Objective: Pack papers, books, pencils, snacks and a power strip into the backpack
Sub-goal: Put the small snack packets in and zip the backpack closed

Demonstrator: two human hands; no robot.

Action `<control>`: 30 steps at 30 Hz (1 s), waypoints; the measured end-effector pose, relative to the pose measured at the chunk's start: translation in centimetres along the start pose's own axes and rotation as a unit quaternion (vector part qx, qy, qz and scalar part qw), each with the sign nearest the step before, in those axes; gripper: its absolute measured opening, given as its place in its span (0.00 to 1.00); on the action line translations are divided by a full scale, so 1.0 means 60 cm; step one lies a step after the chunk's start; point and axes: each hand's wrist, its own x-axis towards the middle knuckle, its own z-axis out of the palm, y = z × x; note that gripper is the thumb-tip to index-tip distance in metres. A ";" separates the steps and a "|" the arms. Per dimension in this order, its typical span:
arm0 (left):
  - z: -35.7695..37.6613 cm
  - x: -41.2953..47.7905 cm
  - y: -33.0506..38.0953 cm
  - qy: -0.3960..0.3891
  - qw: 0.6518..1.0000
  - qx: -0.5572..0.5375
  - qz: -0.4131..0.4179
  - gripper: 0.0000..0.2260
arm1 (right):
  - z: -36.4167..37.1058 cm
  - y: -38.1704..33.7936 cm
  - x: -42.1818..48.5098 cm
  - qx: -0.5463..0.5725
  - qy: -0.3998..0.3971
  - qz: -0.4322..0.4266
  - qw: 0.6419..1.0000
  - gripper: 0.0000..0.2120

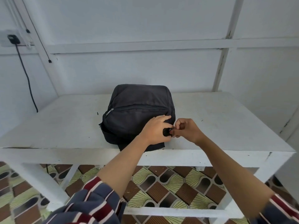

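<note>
A black backpack point(135, 109) lies flat on the white table point(218, 120), its front pocket zipped, a silver zipper pull showing at its left side. My left hand point(155, 130) rests on the bag's near right corner, fingers spread over the fabric and thumb curled round a black bit of the bag. My right hand point(186, 130) is beside it at the same corner, fingertips pinching a small zipper pull point(170, 130). No papers, books, pencils, snacks or power strip are in sight.
The table stands against a white panelled wall. A black plug and cable point(13, 39) hang from a socket at the upper left. Patterned floor tiles point(161, 188) show under the table frame. Striped sleeves sit at the bottom edge.
</note>
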 end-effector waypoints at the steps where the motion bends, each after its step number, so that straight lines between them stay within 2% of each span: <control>1: 0.002 0.000 0.002 0.002 1.000 0.020 -0.001 0.17 | -0.001 -0.002 -0.001 0.022 -0.005 0.010 1.000 0.12; 4: 0.010 0.000 0.009 0.041 0.999 0.031 -0.012 0.15 | -0.011 -0.004 -0.005 0.078 -0.019 0.053 0.995 0.06; 6: 0.014 -0.002 0.012 0.071 0.997 0.010 -0.020 0.13 | -0.020 0.000 -0.004 0.076 -0.007 0.058 0.995 0.02; 9: 0.018 -0.003 0.014 0.088 0.996 -0.019 -0.021 0.11 | -0.021 0.017 0.003 -0.031 0.022 -0.024 0.999 0.09; 11: 0.019 -0.003 0.013 0.099 0.994 -0.040 -0.032 0.10 | -0.012 0.031 0.009 -0.119 0.032 -0.086 0.989 0.14; 13: 0.020 -0.004 0.012 0.112 0.992 -0.044 -0.042 0.11 | -0.002 0.044 0.014 -0.193 0.039 -0.121 0.973 0.16; 16: 0.025 -0.008 0.011 0.139 0.989 -0.040 -0.039 0.10 | 0.010 0.051 0.019 -0.272 0.078 -0.152 0.947 0.11; 20: 0.030 -0.018 0.010 0.184 0.981 -0.040 -0.037 0.07 | 0.023 0.056 0.025 -0.379 0.130 -0.239 0.884 0.07; 25: 0.036 -0.037 0.006 0.264 0.963 -0.046 -0.029 0.05 | 0.019 0.061 0.021 -0.447 0.165 -0.261 0.839 0.09; 30: 0.026 -0.065 -0.008 0.270 0.960 -0.069 -0.035 0.07 | 0.016 0.061 0.014 -0.489 0.174 -0.263 0.813 0.04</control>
